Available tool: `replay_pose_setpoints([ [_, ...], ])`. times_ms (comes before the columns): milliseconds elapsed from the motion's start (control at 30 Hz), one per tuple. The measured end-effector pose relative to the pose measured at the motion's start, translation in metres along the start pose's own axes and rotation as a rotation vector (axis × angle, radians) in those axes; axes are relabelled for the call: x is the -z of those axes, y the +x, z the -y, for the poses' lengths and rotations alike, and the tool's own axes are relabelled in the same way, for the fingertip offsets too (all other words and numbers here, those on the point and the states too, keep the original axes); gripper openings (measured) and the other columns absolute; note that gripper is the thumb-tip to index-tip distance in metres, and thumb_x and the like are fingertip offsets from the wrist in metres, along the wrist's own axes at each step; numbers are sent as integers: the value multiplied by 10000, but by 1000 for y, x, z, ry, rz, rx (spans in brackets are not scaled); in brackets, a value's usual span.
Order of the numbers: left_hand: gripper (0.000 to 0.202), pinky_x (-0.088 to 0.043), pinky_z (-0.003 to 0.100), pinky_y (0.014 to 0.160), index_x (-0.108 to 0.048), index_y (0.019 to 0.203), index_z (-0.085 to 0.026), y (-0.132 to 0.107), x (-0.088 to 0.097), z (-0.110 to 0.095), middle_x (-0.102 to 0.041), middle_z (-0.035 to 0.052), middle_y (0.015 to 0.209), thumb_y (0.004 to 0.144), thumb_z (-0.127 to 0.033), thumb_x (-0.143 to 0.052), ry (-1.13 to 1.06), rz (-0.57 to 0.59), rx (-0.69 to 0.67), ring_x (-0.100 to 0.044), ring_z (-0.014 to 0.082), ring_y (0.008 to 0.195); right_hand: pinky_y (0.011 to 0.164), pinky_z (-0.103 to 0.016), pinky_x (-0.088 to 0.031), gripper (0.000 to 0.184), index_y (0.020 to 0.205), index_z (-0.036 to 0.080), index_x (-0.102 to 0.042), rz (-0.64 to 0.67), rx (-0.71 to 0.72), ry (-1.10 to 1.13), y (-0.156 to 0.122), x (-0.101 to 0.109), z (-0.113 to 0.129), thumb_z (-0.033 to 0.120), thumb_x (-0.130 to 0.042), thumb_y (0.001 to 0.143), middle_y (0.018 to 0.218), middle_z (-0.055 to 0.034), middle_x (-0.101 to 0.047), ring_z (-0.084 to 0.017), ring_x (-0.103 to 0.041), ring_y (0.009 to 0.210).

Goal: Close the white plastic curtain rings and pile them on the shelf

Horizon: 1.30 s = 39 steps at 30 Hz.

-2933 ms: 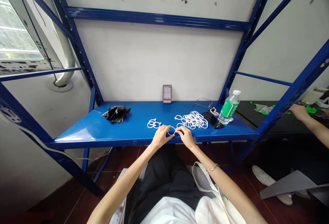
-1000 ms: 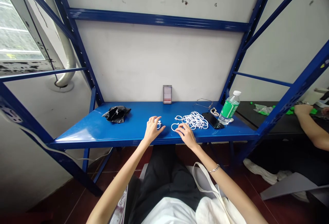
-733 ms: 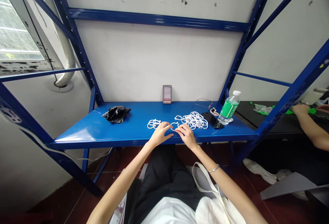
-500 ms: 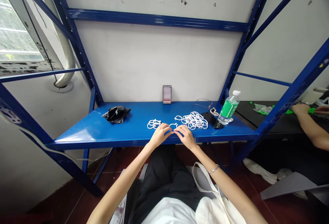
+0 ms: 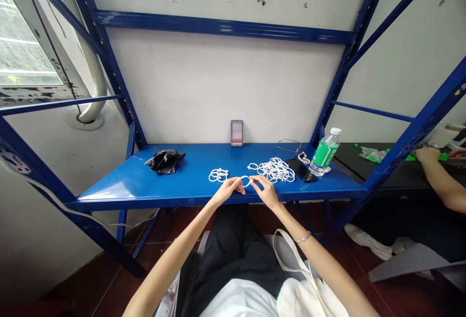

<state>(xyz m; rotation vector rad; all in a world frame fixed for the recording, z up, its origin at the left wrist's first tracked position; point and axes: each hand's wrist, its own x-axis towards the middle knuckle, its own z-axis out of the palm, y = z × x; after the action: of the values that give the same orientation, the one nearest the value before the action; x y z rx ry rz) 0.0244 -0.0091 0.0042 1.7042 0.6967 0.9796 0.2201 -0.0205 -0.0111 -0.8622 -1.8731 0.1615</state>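
Note:
Near the front edge of the table, a white plastic ring (image 5: pixel 245 176) is held up between my two hands. My left hand (image 5: pixel 226 191) pinches it at its left side. The thumb and fingers of my right hand (image 5: pixel 268 193) close on its right side. A small group of similar white rings (image 5: pixel 218 175) lies just beyond my left hand. The larger, tangled heap of white rings (image 5: pixel 277 170) is beyond my right hand. Whether the held ring's ends are joined is too small to tell.
The blue table (image 5: pixel 127 181) also bears a crumpled black plastic bag (image 5: pixel 165 161), a phone-like upright object (image 5: pixel 237 133), eyeglasses (image 5: pixel 289 146), a dark phone (image 5: pixel 301 170) and a water bottle (image 5: pixel 325 152). A co-worker's arm (image 5: pixel 442 178) is at the black table on the right.
My hands, close together at the fingertips before, have moved slightly apart. The ring has turned so its round outline shows between them. The heaps have not moved.

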Motion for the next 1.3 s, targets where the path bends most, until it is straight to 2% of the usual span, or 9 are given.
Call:
replay_pose_setpoints([
  [100,470,-487,293,722,-528,782,-166,0,-2,-1,-673,53,684,890,-600,-386,-16,-25,20,-643,171,695,792,-349,-543,207,1057,250,-662,-26,20,-17,0,-2,0,308,-512,927,958,-56,-695,-209,-656,888],
  [200,420,-493,289,714,-522,1017,-171,-2,-4,-3,-663,33,742,867,-562,-480,52,-59,-25,-643,171,737,799,-352,-537,205,1044,252,-669,-36,44,-35,0,-2,0,305,-505,933,952,-54,-702,-209,-657,893],
  [267,494,-496,287,712,-465,1182,-192,-3,-6,-4,-650,20,801,829,-521,-573,164,-74,-90,-630,167,761,801,-351,-536,208,1038,251,-673,-44,56,-44,0,-1,1,303,-500,936,948,-54,-704,-208,-657,893],
  [333,581,-494,289,714,-437,1249,-211,-4,-7,-3,-636,14,841,785,-495,-641,321,-93,-156,-614,166,775,796,-348,-536,211,1020,244,-679,-56,66,-54,0,-1,3,299,-493,939,928,-54,-706,-206,-659,877],
  [433,567,-493,303,734,-457,1248,-222,-4,-7,0,-629,16,869,782,-486,-645,520,-131,-219,-600,170,786,791,-346,-536,203,996,240,-683,-65,72,-62,0,-2,6,294,-497,938,914,-54,-709,-205,-661,868],
  [533,493,-501,315,752,-490,1222,-211,-3,-7,3,-630,28,880,821,-473,-604,621,-173,-258,-600,173,797,795,-356,-536,193,1004,245,-678,-59,68,-60,0,-2,7,294,-506,934,923,-55,-710,-210,-660,878],
  [733,430,-507,315,756,-529,1183,-198,-3,-6,3,-629,38,870,843,-456,-585,712,-193,-321,-600,172,793,790,-369,-532,188,1009,240,-668,-48,58,-54,0,-1,7,309,-513,928,917,-60,-704,-218,-655,871],
  [967,389,-494,304,726,-562,1124,-175,-4,-7,0,-626,32,813,861,-462,-558,843,-207,-367,-585,168,731,734,-322,-507,132,878,219,-627,-62,49,-47,-1,-1,6,285,-522,924,842,-49,-673,-198,-635,805],
  [1300,361,-474,293,710,-586,1097,-200,-4,-7,4,-629,22,767,857,-469,-555,924,-206,-343,-579,159,697,689,-316,-473,173,785,218,-583,-32,32,-68,-3,-2,4,278,-505,927,771,-37,-645,-193,-603,742],
])
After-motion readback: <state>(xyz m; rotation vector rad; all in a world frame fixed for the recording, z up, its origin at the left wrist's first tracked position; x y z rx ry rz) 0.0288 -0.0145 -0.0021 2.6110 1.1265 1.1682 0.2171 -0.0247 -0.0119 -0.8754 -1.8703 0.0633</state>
